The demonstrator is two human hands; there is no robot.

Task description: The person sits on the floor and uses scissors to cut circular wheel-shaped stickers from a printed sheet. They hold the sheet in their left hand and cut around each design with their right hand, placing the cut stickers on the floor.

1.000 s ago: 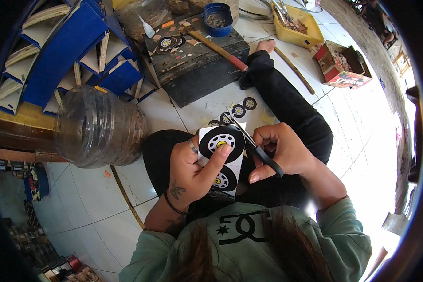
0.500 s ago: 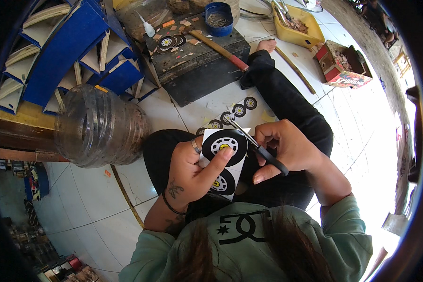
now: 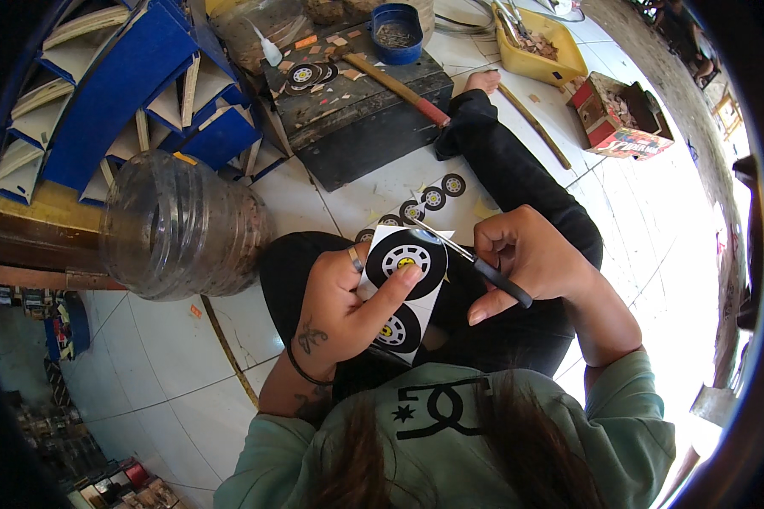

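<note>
Between thumb and fingers, my left hand (image 3: 339, 297) grips a white paper strip (image 3: 440, 293) printed with black wheel pictures. The upper printed wheel (image 3: 434, 261) lies under my thumb tip, and a second wheel (image 3: 407, 329) sits below it. My right hand (image 3: 526, 259) has its fingers through the black handles of a pair of scissors (image 3: 458, 248). Their blades point up and left, beside the upper right edge of the paper. Cut-out wheel discs (image 3: 434, 198) lie in a row on the floor beyond my hands.
Ahead stands a dark box (image 3: 373, 119) bearing a hammer (image 3: 395, 85), a blue tin of nails (image 3: 396, 36), a glue bottle (image 3: 267, 47) and scraps. A clear plastic container (image 3: 182, 229) is at left, near blue-and-white pieces (image 3: 110, 93). A yellow tub (image 3: 560, 64) and red box (image 3: 624, 119) are at right.
My right hand and the scissors have shifted slightly right, away from the paper. The paper strip has tilted and moved a little upward at its top.
</note>
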